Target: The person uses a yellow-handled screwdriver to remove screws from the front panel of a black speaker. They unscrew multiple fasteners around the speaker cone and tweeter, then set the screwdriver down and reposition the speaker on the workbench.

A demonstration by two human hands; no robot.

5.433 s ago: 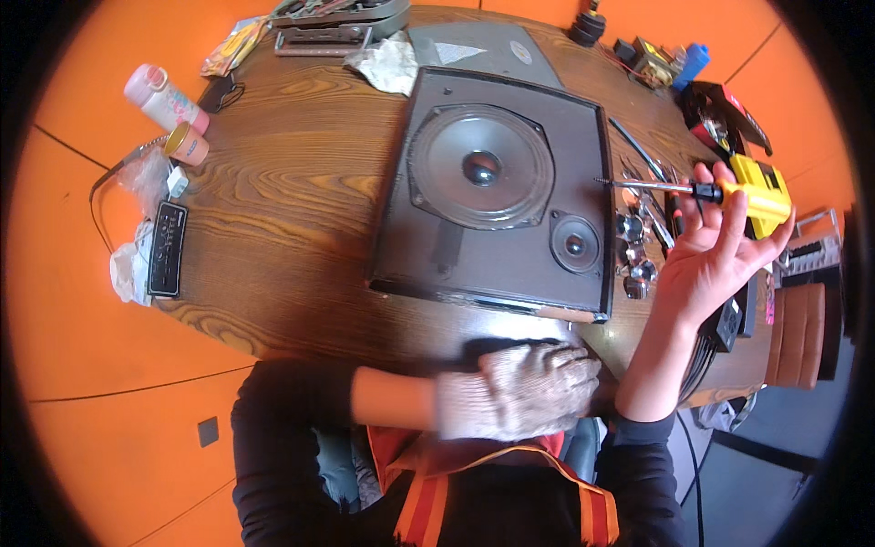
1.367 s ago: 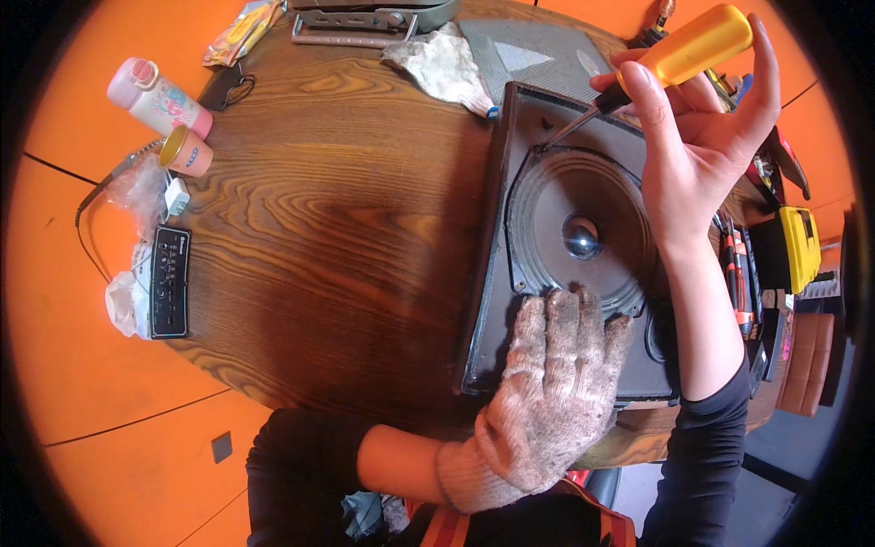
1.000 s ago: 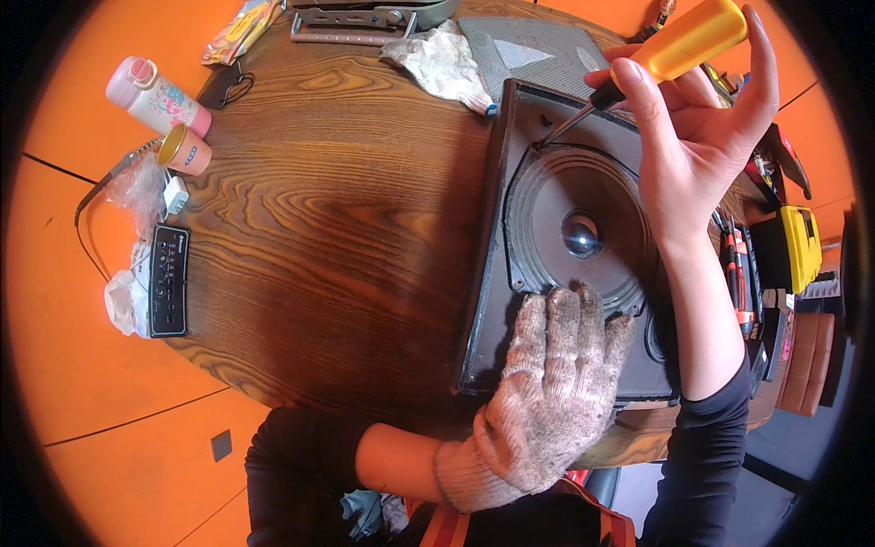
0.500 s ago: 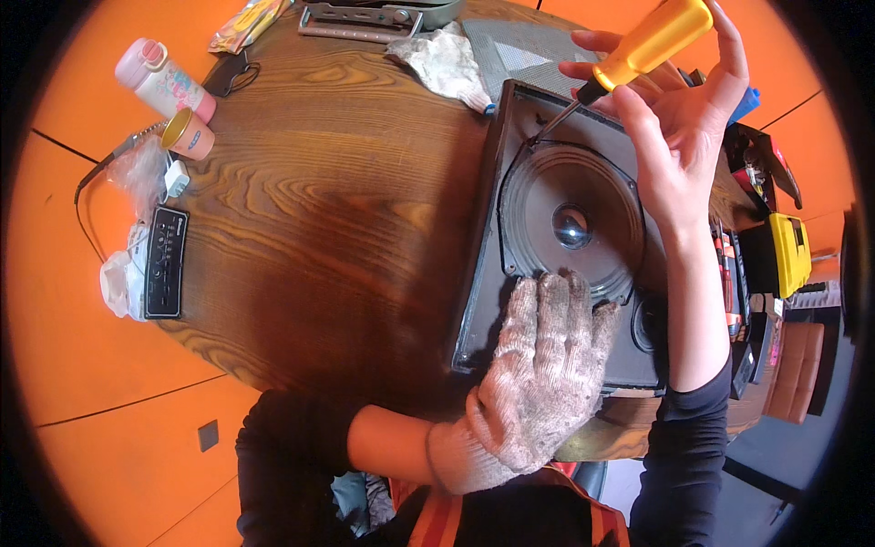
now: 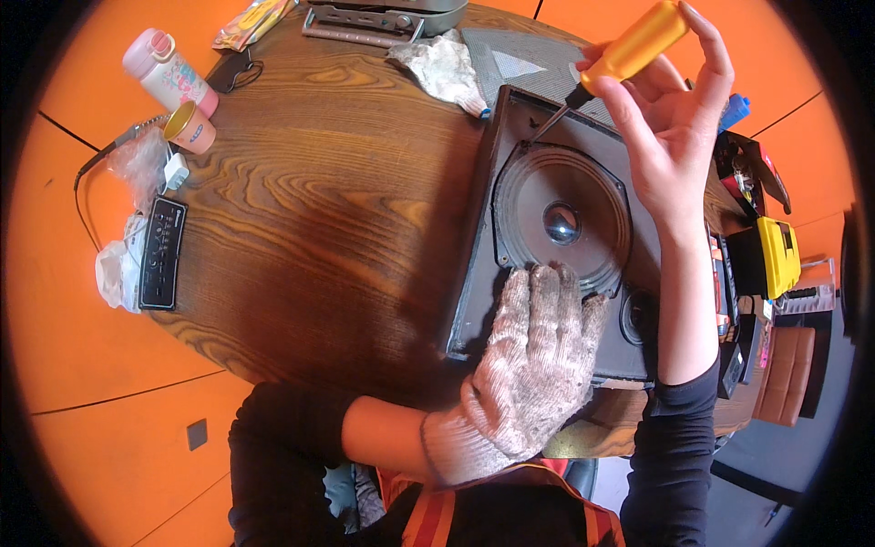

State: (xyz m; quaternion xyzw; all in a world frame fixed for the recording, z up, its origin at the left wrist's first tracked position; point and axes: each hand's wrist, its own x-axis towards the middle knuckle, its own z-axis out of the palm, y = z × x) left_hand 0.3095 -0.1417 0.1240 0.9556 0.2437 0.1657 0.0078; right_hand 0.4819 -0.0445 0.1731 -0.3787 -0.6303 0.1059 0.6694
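Right of centre in the frame, a black speaker box (image 5: 477,314) lies on the wood-grained table (image 5: 319,182), front face up. Its large round cone (image 5: 524,205) fills most of the visible face, with a shiny dome at the middle; a smaller cone (image 5: 636,314) shows lower down at the right, partly behind the right forearm. The right hand (image 5: 670,137), bare, is in the upper right of the frame, grasping the yellow handle of a screwdriver (image 5: 638,41) between thumb and fingers. The shaft slants down to the left, its tip at the upper left corner of the large cone's rim; whether it sits in a screw is too small to tell. The left hand (image 5: 533,365), in a soiled white knitted glove, grips nothing: it rests palm down, fingers stretched out, its fingertips over the lower edge of the large cone.

At the top of the frame, a grey mesh panel (image 5: 547,68) lies just beyond the box, with a crumpled white cloth (image 5: 447,73) beside it and a grey case (image 5: 383,18) behind. At the upper left stand a pink and white bottle (image 5: 173,77) and a small cup (image 5: 191,129); below them is a flat black unit with knobs (image 5: 163,253). A yellow and black box (image 5: 779,255) is at the right.
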